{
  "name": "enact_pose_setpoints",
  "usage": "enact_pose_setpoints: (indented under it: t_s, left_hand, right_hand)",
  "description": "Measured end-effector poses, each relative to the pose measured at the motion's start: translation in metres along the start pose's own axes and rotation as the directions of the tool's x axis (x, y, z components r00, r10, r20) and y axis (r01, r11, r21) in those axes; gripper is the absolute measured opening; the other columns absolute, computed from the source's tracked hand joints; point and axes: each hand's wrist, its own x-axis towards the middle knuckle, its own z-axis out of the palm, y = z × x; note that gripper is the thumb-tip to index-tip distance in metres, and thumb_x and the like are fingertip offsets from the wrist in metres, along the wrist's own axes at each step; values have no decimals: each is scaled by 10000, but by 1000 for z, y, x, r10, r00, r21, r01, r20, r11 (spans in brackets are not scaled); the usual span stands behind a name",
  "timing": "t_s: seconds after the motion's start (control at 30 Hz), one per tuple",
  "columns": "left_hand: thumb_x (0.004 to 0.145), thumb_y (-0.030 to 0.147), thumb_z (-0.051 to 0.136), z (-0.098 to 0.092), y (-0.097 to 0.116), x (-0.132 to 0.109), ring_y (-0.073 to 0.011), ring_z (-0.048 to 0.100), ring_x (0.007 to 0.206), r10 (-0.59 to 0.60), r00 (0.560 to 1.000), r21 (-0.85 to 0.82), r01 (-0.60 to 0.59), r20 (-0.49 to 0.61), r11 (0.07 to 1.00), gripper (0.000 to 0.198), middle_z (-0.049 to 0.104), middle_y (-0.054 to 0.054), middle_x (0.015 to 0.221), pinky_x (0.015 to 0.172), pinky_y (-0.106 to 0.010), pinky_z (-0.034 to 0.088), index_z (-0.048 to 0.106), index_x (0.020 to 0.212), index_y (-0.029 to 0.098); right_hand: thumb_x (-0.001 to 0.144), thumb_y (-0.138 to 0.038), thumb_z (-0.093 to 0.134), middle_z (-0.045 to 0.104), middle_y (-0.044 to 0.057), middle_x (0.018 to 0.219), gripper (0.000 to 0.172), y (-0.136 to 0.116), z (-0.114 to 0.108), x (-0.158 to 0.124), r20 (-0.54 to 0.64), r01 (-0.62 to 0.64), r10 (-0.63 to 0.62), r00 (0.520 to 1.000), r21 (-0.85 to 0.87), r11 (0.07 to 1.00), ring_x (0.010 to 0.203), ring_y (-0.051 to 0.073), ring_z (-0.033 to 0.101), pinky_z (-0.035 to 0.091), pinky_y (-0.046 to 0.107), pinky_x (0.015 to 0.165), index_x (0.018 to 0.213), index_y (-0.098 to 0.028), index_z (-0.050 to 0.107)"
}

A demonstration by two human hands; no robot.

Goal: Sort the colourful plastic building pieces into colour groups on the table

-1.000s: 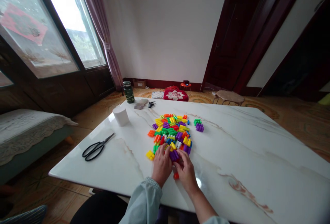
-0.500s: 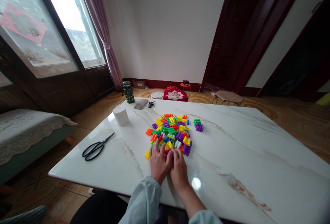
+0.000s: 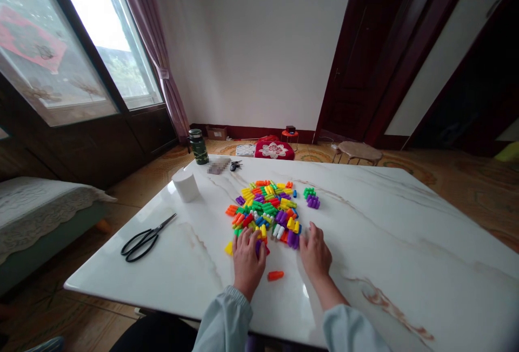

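Note:
A heap of bright plastic building blocks [image 3: 265, 207], shaped like short joined tubes, lies in front of me. My left hand [image 3: 248, 260] rests palm down over its near left edge, fingers spread, with purple and yellow blocks partly hidden beneath. At the near right side of the heap is my right hand [image 3: 315, 253], its fingers apart and slightly bent, close to a purple block [image 3: 293, 239]. Between my hands a single orange block [image 3: 275, 276] lies apart on the table. Off to the right of the heap sit a green block [image 3: 309, 192] and a purple block cluster [image 3: 313, 201].
Black-handled scissors [image 3: 141, 244] lie on the left of the white marbled table [image 3: 389, 233]. Behind them are a white paper roll [image 3: 185, 185], a dark green flask [image 3: 198, 147] and keys [image 3: 235, 165]. A stool [image 3: 359, 152] stands beyond the far edge.
My right hand has moved right, away from my left hand. An orange block now shows alone on the table between them. My left hand has shifted slightly toward me.

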Motion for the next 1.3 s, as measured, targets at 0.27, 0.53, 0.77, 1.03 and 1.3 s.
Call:
enact_pose_setpoints:
  t_s: [0.27, 0.53, 0.77, 1.03, 1.3]
  left_hand:
    - [926, 261, 481, -4, 2, 2, -251, 602, 1070, -17, 998, -44, 19, 59, 999, 220, 660, -67, 1143, 1030, -535, 400, 626, 1090, 240]
    - [894, 248, 533, -2, 4, -1, -290, 490, 1254, 151, 978, 12, -154, 145, 988, 397, 536, -73, 1379, 1076, -550, 356, 550, 1288, 287]
    - [860, 196, 545, 1, 7, -1, -289, 490, 1229, 168, 964, 70, -186, 207, 980, 432, 548, -44, 1366, 1061, -525, 394, 562, 1281, 291]
    - [859, 197, 552, -1, 7, -2, -290, 495, 1223, 170, 963, 78, -190, 208, 979, 434, 550, -43, 1363, 1050, -514, 412, 562, 1282, 293]
    - [866, 218, 564, 1, 3, -2, -286, 518, 1211, 174, 967, 36, -184, 185, 982, 380, 573, -47, 1339, 1035, -520, 428, 593, 1237, 295]
  right_hand:
    - [838, -138, 410, 682, 35, 1100, 345, -9, -14, -4, 197, 134, -159, 967, 136, 982, 923, 186, 659, 505, 282, 725, 1018, -234, 690]
    - [832, -125, 416, 687, 22, 1032, 338, -10, -14, -3, 270, 199, -272, 924, 271, 942, 922, 171, 651, 501, 276, 814, 978, -244, 697]
    - [871, -237, 426, 671, 56, 910, 247, -3, -7, 0, 227, 31, -107, 968, 316, 948, 823, 177, 634, 487, 273, 775, 859, -196, 669]
    - [839, -215, 447, 670, 43, 875, 219, -3, -7, 1, 237, 14, -99, 967, 337, 941, 795, 170, 629, 469, 259, 746, 799, -208, 662]
    - [836, -219, 447, 666, 43, 857, 214, -3, -7, 1, 232, 18, -104, 967, 346, 938, 784, 174, 625, 466, 267, 739, 788, -206, 656]
